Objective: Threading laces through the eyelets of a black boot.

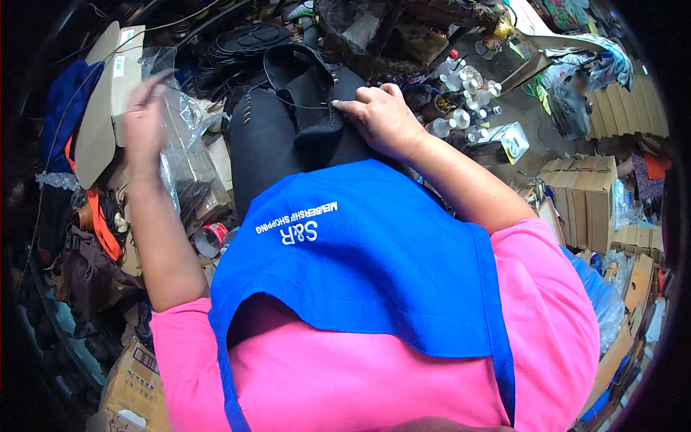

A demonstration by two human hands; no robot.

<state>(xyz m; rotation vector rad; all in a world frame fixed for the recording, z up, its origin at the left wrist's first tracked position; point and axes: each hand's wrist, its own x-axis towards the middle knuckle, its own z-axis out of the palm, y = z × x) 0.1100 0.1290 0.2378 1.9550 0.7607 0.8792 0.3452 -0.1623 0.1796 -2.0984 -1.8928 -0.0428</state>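
Observation:
A black shoe rests on my lap over dark trousers, its opening facing up. A thin thread runs across the opening toward its right edge. My right hand grips that right edge, with its fingers curled and the index fingertip against the rim. To the left and apart from the shoe, my left hand is raised and blurred by motion. Its fingers are closed around a small dark thing that I cannot make out. A blue apron covers my front, below the shoe.
Coiled black cord lies beyond the shoe. Several small bottles stand at the far right, near stacked cardboard. Clear plastic sheeting and a cardboard piece are close by my left hand. A cardboard box sits at the lower left.

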